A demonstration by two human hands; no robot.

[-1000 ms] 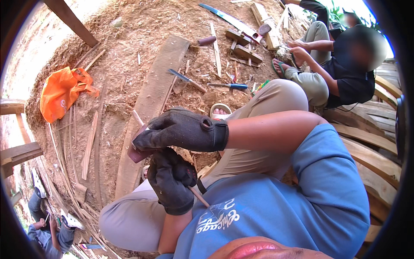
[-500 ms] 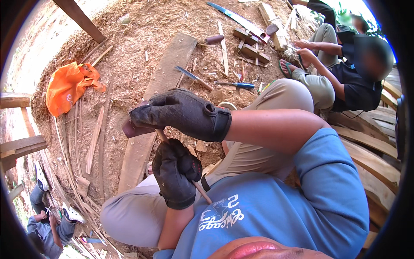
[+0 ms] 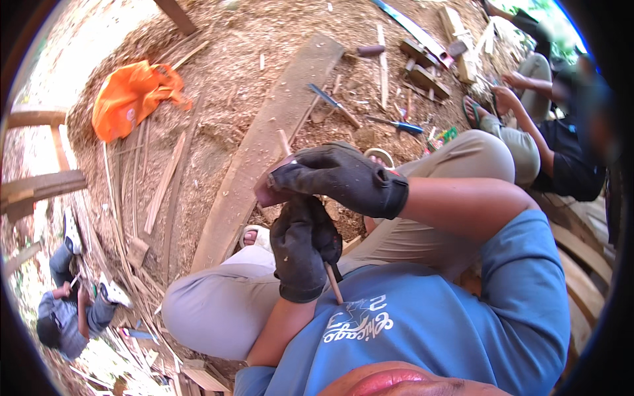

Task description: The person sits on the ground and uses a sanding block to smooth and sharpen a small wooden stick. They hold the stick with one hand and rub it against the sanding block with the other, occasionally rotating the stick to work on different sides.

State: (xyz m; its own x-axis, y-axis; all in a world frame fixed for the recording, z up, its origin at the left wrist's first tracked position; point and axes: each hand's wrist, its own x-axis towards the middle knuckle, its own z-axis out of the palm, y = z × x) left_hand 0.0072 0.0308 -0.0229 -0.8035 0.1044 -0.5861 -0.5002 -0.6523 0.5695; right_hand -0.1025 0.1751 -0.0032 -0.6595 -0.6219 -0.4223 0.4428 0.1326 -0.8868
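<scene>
While board (image 3: 294,96) lies on shaving-strewn ground (image 3: 224,86), orange bag (image 3: 129,102) left of it, I see left hand (image 3: 305,245) clenched round stick (image 3: 333,284), lower end near shirt (image 3: 422,317); right hand (image 3: 340,177) curled tight on purple sheet (image 3: 269,190) higher up.

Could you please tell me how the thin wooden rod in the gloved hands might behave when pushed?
The thin wooden rod is probably fairly stiff, as its visible parts look straight. Being so slender, it is likely light. It looks rounded, so it might roll if laid down.

The board (image 3: 277,125) lies between the bag (image 3: 125,102), left, and blocks (image 3: 428,83), right
</scene>
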